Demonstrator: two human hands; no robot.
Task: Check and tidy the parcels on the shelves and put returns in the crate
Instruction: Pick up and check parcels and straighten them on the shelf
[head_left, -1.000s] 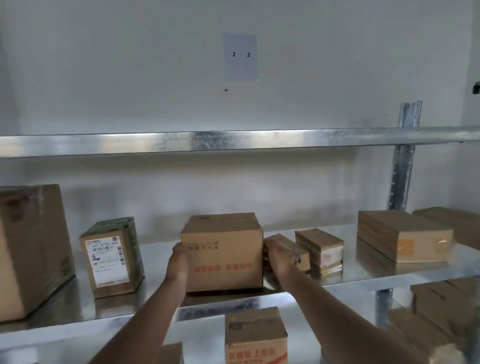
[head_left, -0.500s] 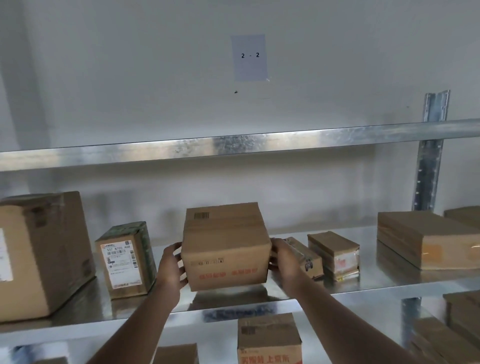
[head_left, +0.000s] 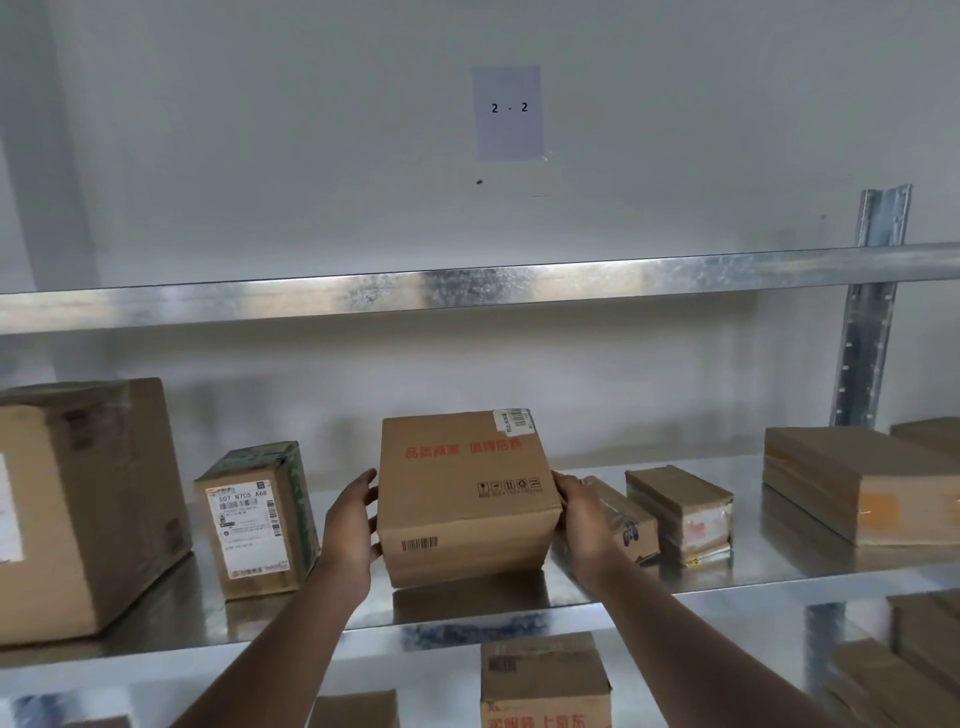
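A brown cardboard box (head_left: 462, 499) with red print, a barcode and a white sticker at one corner is tipped so a broad face points at me, just above the middle metal shelf (head_left: 727, 587). My left hand (head_left: 348, 525) grips its left side and my right hand (head_left: 584, 514) grips its right side. Whether its lower edge touches the shelf is unclear. No crate is in view.
On the same shelf stand a large box (head_left: 78, 509) at far left, a small labelled box (head_left: 254, 525), two small taped parcels (head_left: 680, 512) right of my hand, and a flat box (head_left: 857, 483). Another box (head_left: 543, 680) sits on the lower shelf. A sheet marked 2-2 (head_left: 509, 111) hangs on the wall.
Both hands took the box by its sides, lifted it off the shelf and rolled it over; the face with red print now points up and toward me.
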